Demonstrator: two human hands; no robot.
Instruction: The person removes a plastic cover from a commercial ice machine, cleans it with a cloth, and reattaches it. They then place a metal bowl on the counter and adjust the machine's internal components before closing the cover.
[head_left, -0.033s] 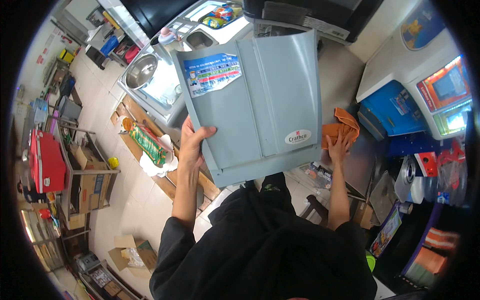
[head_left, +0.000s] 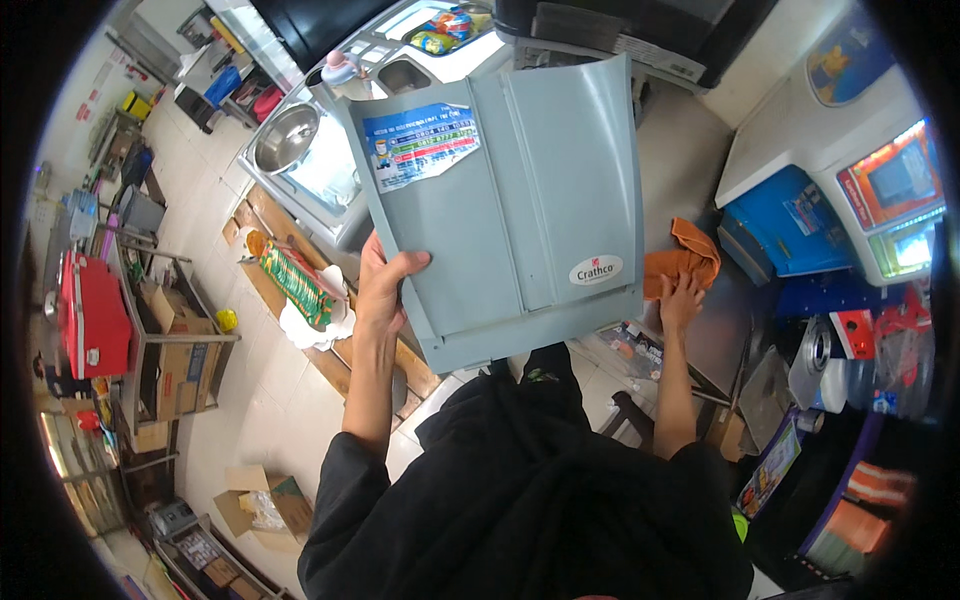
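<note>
My left hand (head_left: pixel 383 283) is closed on the lower left edge of a large grey panel (head_left: pixel 510 220), thumb on its front face. The panel stands tilted up before me, with a torn blue-and-white sticker (head_left: pixel 425 147) at the upper left and a small oval badge (head_left: pixel 596 269) at the lower right. To the right, my right hand (head_left: pixel 682 298) rests on a crumpled orange cloth (head_left: pixel 697 247), its fingers bent and gripping the cloth against a metal counter (head_left: pixel 675 160). The fingertips partly sink into the folds.
A sink unit with a steel bowl (head_left: pixel 287 138) stands behind the panel's left side. On a low wooden pallet (head_left: pixel 262 202) lies a green package (head_left: pixel 295 282). A white-and-blue machine (head_left: pixel 795 215) stands at the right. An open cardboard box (head_left: pixel 265 508) sits on the floor at lower left.
The view has shifted very slightly. Both hands, the panel and the cloth keep nearly the same places.
</note>
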